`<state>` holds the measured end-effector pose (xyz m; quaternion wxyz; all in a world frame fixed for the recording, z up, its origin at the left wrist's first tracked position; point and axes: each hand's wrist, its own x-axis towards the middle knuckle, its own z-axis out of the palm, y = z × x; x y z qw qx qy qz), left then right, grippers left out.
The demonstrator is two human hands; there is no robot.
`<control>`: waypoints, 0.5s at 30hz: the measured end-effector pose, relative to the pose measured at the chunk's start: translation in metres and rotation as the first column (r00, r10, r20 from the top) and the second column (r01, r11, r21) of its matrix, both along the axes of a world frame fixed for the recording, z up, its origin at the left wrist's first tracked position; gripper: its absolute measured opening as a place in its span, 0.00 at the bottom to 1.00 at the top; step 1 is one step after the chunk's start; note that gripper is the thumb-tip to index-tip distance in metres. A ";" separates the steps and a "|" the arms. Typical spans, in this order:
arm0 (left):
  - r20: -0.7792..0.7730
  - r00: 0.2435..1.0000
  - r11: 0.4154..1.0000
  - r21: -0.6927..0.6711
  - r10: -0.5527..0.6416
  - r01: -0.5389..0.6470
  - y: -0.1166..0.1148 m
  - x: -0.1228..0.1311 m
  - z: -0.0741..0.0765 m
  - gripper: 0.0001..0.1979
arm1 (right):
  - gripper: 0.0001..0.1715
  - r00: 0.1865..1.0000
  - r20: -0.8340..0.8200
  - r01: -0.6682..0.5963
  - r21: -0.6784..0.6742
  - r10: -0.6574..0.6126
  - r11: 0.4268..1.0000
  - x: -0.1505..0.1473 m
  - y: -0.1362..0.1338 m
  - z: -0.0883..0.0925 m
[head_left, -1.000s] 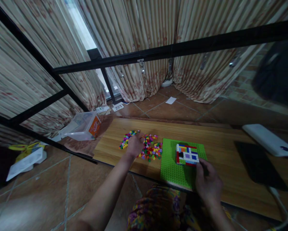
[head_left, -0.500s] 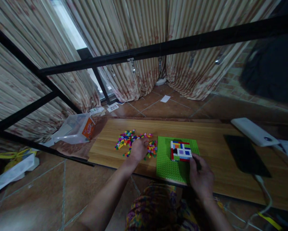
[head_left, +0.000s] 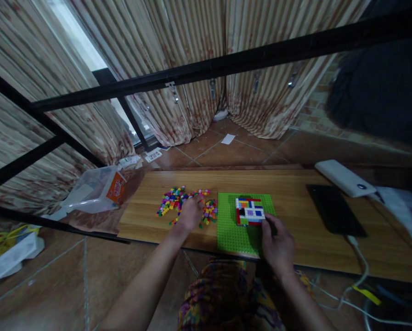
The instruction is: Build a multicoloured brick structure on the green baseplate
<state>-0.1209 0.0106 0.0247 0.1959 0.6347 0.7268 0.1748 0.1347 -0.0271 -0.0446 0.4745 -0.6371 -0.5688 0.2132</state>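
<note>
A small build of toy bricks (head_left: 250,213) in white, red, blue and orange stands on a green baseplate (head_left: 238,241). My right hand (head_left: 279,243) has its thumb and fingers closed at the build's near right corner. To the left, a loose pile of small colourful toy bricks (head_left: 171,200) is spread over the wooden board. My left hand (head_left: 192,214) reaches among these bricks, its fingers drawn together and pointing down at them. Whatever lies between the left fingertips is too small to make out.
A dark tablet (head_left: 335,209) with a cable lies right of the baseplate, near a white power bank (head_left: 345,178). Beyond the board's left end stands a clear plastic box (head_left: 90,191) with an orange label. A black metal bar (head_left: 206,69) crosses before the curtains.
The whole view has shifted a little, so everything sits farther left. My left hand stays at the brick pile and my right hand at the build's corner.
</note>
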 end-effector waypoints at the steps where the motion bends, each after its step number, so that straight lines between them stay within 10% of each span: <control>1: -0.016 1.000 1.000 -0.007 -0.010 0.010 0.000 0.000 0.001 0.12 | 0.23 1.000 -0.002 -0.003 -0.001 0.003 1.000 0.000 0.000 0.000; 15: -0.311 0.947 0.994 -0.085 -0.087 0.064 0.010 -0.004 -0.002 0.15 | 0.23 0.999 0.032 -0.002 0.000 0.002 1.000 0.000 0.000 0.003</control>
